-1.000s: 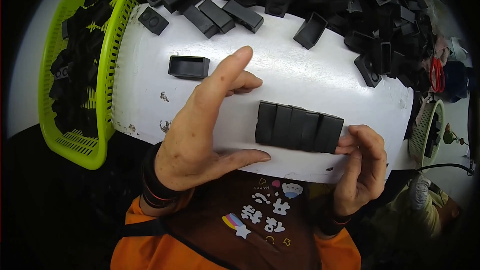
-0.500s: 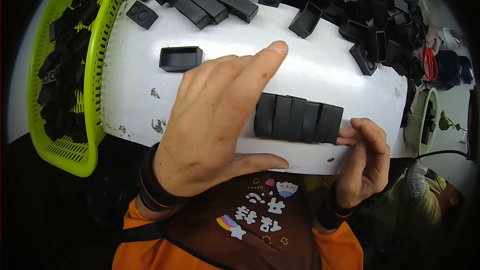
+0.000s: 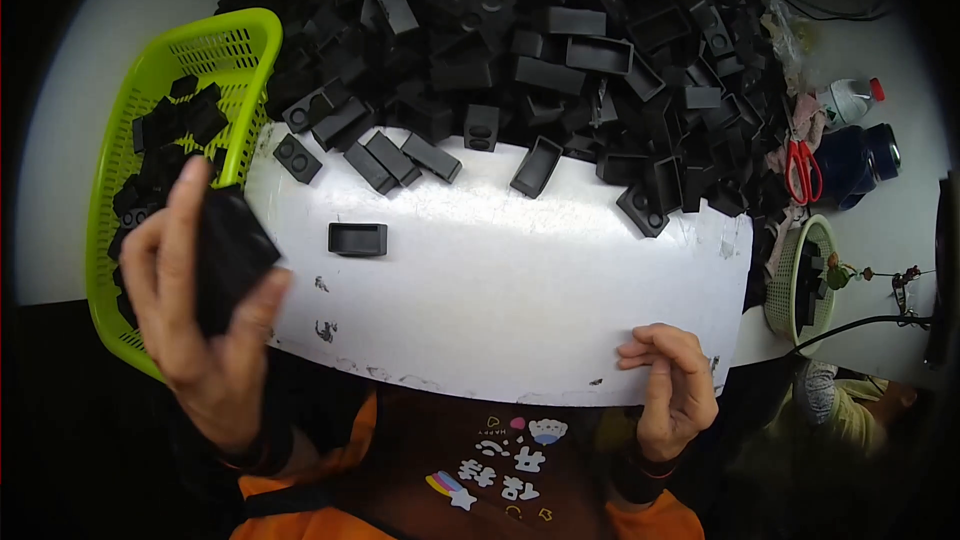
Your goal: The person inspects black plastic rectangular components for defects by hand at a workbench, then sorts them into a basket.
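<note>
My left hand [image 3: 195, 330] is raised at the front right side of the green basket [image 3: 262, 50]. Its thumb and fingers grip a stack of small black plastic boxes [image 3: 228, 255], blurred by motion, so single boxes are hard to tell apart. My right hand [image 3: 675, 385] rests over the front right edge of the white board [image 3: 520, 285], loosely curled, with nothing in it. One black box [image 3: 357, 239] lies on the board's left part, its hollow side showing.
A large heap of black boxes [image 3: 560, 20] covers the far side. At the right are red scissors [image 3: 803, 172], a dark blue bottle [image 3: 850, 165], a clear bottle with a red cap [image 3: 845, 98] and a pale basket [image 3: 822, 235]. A person [image 3: 860, 410] sits at the lower right.
The row of black boxes has left the board and is now in my left hand, which has swung left toward the green basket. My right hand no longer touches the row. The view has shifted.
</note>
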`<state>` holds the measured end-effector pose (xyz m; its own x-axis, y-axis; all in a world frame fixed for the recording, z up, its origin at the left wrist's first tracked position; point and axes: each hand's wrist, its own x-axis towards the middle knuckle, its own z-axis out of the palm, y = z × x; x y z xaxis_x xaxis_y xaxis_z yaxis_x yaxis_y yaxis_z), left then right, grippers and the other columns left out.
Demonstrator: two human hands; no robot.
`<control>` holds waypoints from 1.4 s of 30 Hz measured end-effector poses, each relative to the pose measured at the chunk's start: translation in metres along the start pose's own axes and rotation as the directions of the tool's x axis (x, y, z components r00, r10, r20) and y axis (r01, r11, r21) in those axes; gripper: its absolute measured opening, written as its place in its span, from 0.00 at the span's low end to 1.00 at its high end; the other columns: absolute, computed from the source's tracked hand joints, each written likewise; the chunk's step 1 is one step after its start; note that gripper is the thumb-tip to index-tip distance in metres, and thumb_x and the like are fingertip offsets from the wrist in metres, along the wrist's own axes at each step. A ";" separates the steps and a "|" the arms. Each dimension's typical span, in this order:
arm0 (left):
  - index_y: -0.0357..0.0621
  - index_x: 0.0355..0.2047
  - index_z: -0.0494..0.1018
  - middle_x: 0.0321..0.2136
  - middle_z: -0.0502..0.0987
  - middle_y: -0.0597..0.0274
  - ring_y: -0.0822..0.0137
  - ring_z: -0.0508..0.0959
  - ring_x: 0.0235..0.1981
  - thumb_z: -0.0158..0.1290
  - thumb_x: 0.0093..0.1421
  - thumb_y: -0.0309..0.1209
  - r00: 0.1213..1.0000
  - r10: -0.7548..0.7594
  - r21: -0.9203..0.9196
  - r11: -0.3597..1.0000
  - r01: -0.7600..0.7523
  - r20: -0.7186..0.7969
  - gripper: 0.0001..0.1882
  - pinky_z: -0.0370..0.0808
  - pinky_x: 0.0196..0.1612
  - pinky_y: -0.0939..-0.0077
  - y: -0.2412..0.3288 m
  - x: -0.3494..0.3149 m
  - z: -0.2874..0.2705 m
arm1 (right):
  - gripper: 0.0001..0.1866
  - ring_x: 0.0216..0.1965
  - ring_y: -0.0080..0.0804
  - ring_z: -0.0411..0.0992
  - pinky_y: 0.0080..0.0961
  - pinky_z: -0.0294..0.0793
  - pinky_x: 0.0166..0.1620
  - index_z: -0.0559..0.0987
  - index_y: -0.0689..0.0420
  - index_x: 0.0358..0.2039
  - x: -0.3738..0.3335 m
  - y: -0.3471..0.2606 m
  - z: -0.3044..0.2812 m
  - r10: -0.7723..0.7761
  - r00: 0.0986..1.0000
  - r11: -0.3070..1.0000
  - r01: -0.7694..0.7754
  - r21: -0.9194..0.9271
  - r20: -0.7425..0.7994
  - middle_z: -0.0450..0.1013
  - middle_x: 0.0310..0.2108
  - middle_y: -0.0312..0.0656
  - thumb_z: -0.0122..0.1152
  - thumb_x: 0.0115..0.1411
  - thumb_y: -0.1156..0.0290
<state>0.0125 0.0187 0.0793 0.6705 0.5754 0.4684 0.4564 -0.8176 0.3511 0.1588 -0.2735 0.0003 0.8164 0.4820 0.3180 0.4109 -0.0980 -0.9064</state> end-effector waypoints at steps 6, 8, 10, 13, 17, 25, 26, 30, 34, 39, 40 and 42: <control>0.40 0.65 0.60 0.63 0.61 0.47 0.47 0.57 0.66 0.65 0.54 0.41 0.954 0.295 0.055 0.955 -0.292 -0.060 0.42 0.59 0.65 0.52 0.011 0.045 0.034 | 0.17 0.35 0.36 0.75 0.25 0.76 0.36 0.74 0.72 0.45 0.080 -0.012 -0.001 -0.321 0.946 0.904 0.318 -0.285 0.040 0.74 0.39 0.56 0.46 0.53 0.91; 0.42 0.66 0.59 0.64 0.59 0.44 0.44 0.56 0.66 0.67 0.49 0.46 0.922 0.386 -0.098 0.917 -0.386 -0.015 0.48 0.58 0.65 0.50 0.039 0.075 0.079 | 0.26 0.44 0.50 0.72 0.36 0.74 0.46 0.72 0.72 0.51 0.136 -0.024 0.022 -0.488 0.851 0.735 0.520 -0.435 0.194 0.71 0.46 0.57 0.53 0.47 0.91; 0.46 0.66 0.58 0.66 0.56 0.45 0.43 0.56 0.66 0.68 0.46 0.52 0.908 0.419 -0.105 0.903 -0.417 -0.002 0.52 0.56 0.63 0.39 0.046 0.107 0.124 | 0.36 0.58 0.54 0.61 0.46 0.66 0.57 0.67 0.62 0.60 0.181 -0.022 0.055 -0.509 0.803 0.561 0.583 -0.588 0.311 0.61 0.60 0.53 0.59 0.46 0.85; 0.48 0.60 0.65 0.65 0.56 0.45 0.44 0.57 0.64 0.69 0.43 0.50 0.865 0.500 -0.056 0.865 -0.498 0.031 0.46 0.52 0.56 0.21 0.056 0.112 0.154 | 0.35 0.56 0.47 0.62 0.52 0.62 0.57 0.69 0.61 0.58 0.196 0.000 0.069 -0.479 0.780 0.375 0.597 -0.709 0.403 0.63 0.59 0.46 0.65 0.46 0.80; 0.47 0.47 0.73 0.62 0.61 0.55 0.46 0.60 0.61 0.70 0.41 0.35 0.817 0.577 -0.126 0.811 -0.571 0.016 0.31 0.67 0.50 0.36 0.057 0.071 0.133 | 0.20 0.47 0.38 0.68 0.47 0.64 0.50 0.76 0.64 0.45 0.150 -0.010 0.072 -0.538 0.747 0.299 0.603 -0.740 0.392 0.69 0.48 0.44 0.60 0.49 0.78; 0.44 0.33 0.77 0.52 0.74 0.60 0.54 0.71 0.54 0.59 0.48 0.28 0.736 0.675 -0.147 0.734 -0.663 0.054 0.10 0.62 0.57 0.37 0.041 0.010 0.104 | 0.25 0.45 0.41 0.69 0.36 0.66 0.49 0.73 0.66 0.49 0.074 -0.018 0.048 -0.204 0.844 0.709 0.477 -0.519 0.497 0.69 0.46 0.47 0.62 0.48 0.80; 0.45 0.33 0.78 0.52 0.75 0.62 0.54 0.71 0.54 0.62 0.46 0.28 0.730 0.679 -0.148 0.732 -0.665 0.079 0.12 0.61 0.59 0.38 0.039 0.011 0.102 | 0.26 0.44 0.42 0.69 0.37 0.66 0.49 0.73 0.65 0.49 0.072 -0.018 0.045 -0.198 0.864 0.764 0.432 -0.480 0.463 0.69 0.46 0.48 0.64 0.46 0.81; 0.43 0.29 0.78 0.48 0.78 0.62 0.54 0.73 0.53 0.68 0.40 0.26 0.801 0.596 -0.235 0.788 -0.569 0.060 0.14 0.56 0.61 0.37 0.037 0.022 0.096 | 0.29 0.41 0.46 0.70 0.36 0.72 0.43 0.73 0.68 0.47 0.058 -0.013 0.033 -0.236 0.952 0.823 0.301 -0.482 0.193 0.70 0.43 0.52 0.73 0.43 0.82; 0.40 0.26 0.77 0.41 0.81 0.60 0.58 0.77 0.48 0.60 0.45 0.23 0.828 0.560 -0.236 0.800 -0.551 -0.035 0.06 0.52 0.63 0.37 0.039 -0.002 0.085 | 0.30 0.31 0.40 0.74 0.30 0.75 0.29 0.72 0.69 0.48 0.032 -0.022 0.024 -0.208 0.967 0.883 0.250 -0.396 0.146 0.70 0.38 0.53 0.76 0.45 0.77; 0.45 0.31 0.77 0.53 0.75 0.57 0.53 0.74 0.55 0.61 0.46 0.26 0.830 0.519 -0.314 0.838 -0.447 0.205 0.10 0.48 0.63 0.31 0.050 -0.033 0.087 | 0.23 0.28 0.38 0.73 0.27 0.74 0.28 0.76 0.69 0.48 0.017 -0.021 0.043 -0.004 0.980 0.883 0.097 -0.459 0.198 0.70 0.34 0.49 0.71 0.52 0.75; 0.44 0.32 0.76 0.53 0.75 0.55 0.52 0.73 0.56 0.62 0.46 0.25 0.829 0.504 -0.332 0.846 -0.418 0.241 0.11 0.48 0.62 0.29 0.047 -0.030 0.091 | 0.22 0.28 0.36 0.73 0.25 0.73 0.28 0.76 0.70 0.49 0.022 -0.022 0.041 -0.008 0.983 0.931 0.075 -0.357 0.185 0.70 0.35 0.49 0.69 0.54 0.78; 0.44 0.32 0.76 0.52 0.75 0.54 0.52 0.73 0.56 0.62 0.46 0.25 0.834 0.501 -0.321 0.848 -0.421 0.229 0.11 0.48 0.62 0.28 0.045 -0.026 0.082 | 0.20 0.30 0.32 0.74 0.24 0.74 0.29 0.75 0.71 0.49 0.029 -0.025 0.036 0.021 0.980 0.968 0.030 -0.250 0.198 0.71 0.37 0.48 0.66 0.56 0.80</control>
<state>0.0641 -0.0348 0.0162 0.9222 0.0654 0.3812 -0.0833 -0.9289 0.3609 0.1575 -0.2261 0.0218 0.7283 0.6425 0.2380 0.5236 -0.2977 -0.7983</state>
